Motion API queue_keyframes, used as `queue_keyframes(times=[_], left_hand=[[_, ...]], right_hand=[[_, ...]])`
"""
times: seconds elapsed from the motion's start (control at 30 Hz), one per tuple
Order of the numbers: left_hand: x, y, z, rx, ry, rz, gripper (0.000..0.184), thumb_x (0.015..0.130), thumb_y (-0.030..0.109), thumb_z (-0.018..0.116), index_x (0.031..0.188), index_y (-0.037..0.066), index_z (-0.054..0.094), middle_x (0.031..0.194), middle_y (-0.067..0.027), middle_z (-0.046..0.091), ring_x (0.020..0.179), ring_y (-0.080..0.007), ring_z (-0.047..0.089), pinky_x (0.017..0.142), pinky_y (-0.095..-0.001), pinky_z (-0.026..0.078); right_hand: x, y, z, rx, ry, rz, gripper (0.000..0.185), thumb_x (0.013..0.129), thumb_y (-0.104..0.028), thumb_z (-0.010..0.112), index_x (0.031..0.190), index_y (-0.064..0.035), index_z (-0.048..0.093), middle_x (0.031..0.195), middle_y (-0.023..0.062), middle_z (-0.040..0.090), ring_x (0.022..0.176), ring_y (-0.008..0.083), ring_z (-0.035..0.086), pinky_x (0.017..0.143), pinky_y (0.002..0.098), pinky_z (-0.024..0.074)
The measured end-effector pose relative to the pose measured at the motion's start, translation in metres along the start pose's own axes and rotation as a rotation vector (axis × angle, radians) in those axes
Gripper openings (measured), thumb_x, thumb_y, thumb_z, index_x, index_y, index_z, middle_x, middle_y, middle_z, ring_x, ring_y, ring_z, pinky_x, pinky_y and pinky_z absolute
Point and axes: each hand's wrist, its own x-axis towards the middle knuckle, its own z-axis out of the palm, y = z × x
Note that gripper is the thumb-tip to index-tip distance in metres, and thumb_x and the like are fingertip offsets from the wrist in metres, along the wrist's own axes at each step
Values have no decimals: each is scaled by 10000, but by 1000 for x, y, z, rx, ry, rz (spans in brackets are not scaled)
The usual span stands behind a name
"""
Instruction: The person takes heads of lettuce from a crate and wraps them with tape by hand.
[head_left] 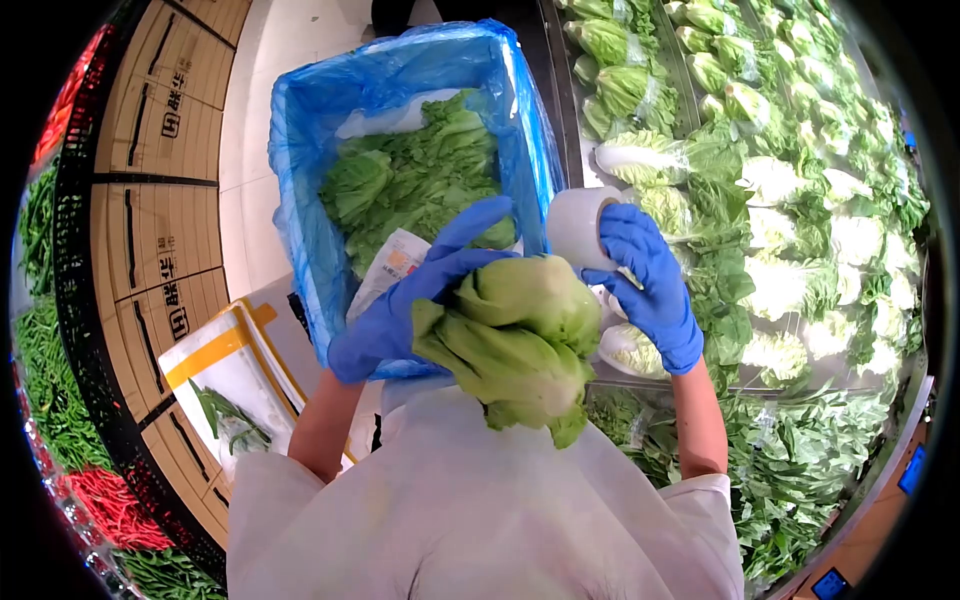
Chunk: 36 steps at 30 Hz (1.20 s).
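In front of my chest, my left hand point(425, 295), in a blue glove, is closed round the back of a pale green head of lettuce point(525, 340) whose leaf tips hang downward. My right hand point(650, 285), also gloved in blue, grips a wide roll of tape point(575, 230) with the fingers hooked into its core. The roll is just above the lettuce's right side; whether a strip of tape joins them, I cannot tell. Just beyond my hands is a crate lined with blue plastic point(390, 75), holding loose green lettuce point(410, 180) and a printed paper point(395, 262).
To the right, a sloped display holds rows of Chinese cabbages point(780, 270) and wrapped lettuces point(625, 90), with leafy greens point(780, 470) nearer me. Cardboard boxes point(165, 240) line the left. A white box with yellow tape point(215, 350) is beside the crate, with leaves on it.
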Motion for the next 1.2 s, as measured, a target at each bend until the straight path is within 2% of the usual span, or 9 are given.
queue_keyframes(times=[0.2, 0.3, 0.33, 0.47, 0.5, 0.63, 0.83, 1.07, 1.2], left_hand=[[4, 9, 2, -105, -72, 86, 412, 851, 153, 531, 1237, 36, 447, 1419, -147, 194, 1273, -251, 304, 1021, -376, 312], [-2, 12, 6, -323, 140, -78, 542, 753, 146, 630, 1241, 47, 417, 1344, -120, 305, 1207, -220, 371, 993, -355, 342], [-6, 14, 8, -407, 250, -172, 614, 703, 143, 680, 1243, 52, 402, 1307, -106, 355, 1175, -206, 403, 978, -343, 359], [-1, 3, 5, -551, 569, -513, 830, 573, 169, 816, 1242, 31, 343, 1186, -82, 479, 1055, -175, 502, 881, -301, 441], [1, -30, 5, -253, 630, -398, 835, 577, 179, 820, 1238, 23, 334, 1167, -89, 492, 1035, -179, 514, 863, -296, 449], [17, -56, 31, 68, 768, -222, 853, 580, 210, 831, 1233, 19, 317, 1088, -110, 543, 983, -185, 544, 827, -300, 462], [24, -31, 53, 302, 910, -114, 870, 548, 236, 832, 1242, 51, 341, 1070, -151, 566, 945, -270, 585, 779, -350, 479], [17, -12, 45, 373, 951, -94, 882, 558, 193, 839, 1270, 59, 335, 1141, -133, 514, 1014, -221, 542, 852, -331, 464], [14, -5, 39, 460, 995, -19, 885, 540, 243, 830, 1249, 39, 341, 1056, -159, 559, 932, -297, 582, 774, -371, 476]], right_hand=[[4, -21, -7, -163, 13, 10, 415, 667, 4, 617, 1067, 10, 503, 1042, 158, 526, 1009, 329, 502, 859, 396, 419], [-8, -35, -12, 626, 532, 736, 467, 714, 7, 663, 1144, -23, 484, 1101, 67, 499, 1005, 166, 480, 830, 297, 419], [-4, -48, -18, 576, 693, 883, 451, 699, -17, 663, 1120, -8, 500, 1075, 70, 498, 972, 154, 485, 819, 277, 416], [-4, -98, -37, 442, 479, 617, 349, 665, -247, 695, 848, 20, 564, 960, 93, 539, 887, 209, 512, 790, 344, 425], [-1, -100, -36, 353, 335, 475, 354, 633, -279, 700, 767, 13, 552, 881, 114, 559, 848, 257, 517, 776, 364, 416], [48, -109, -17, -54, -145, 268, 365, 704, -236, 675, 939, 3, 532, 783, 143, 513, 678, 313, 501, 553, 353, 401], [45, -91, 16, -444, -65, 357, 311, 747, -228, 653, 926, -5, 529, 770, 130, 535, 673, 307, 525, 538, 379, 420], [39, -91, 21, -403, 34, 366, 276, 733, -175, 668, 908, -6, 537, 754, 141, 541, 667, 318, 526, 538, 371, 421], [40, -94, 28, -378, 103, 429, 309, 714, -192, 694, 916, -12, 546, 770, 135, 556, 656, 303, 540, 553, 360, 433]])
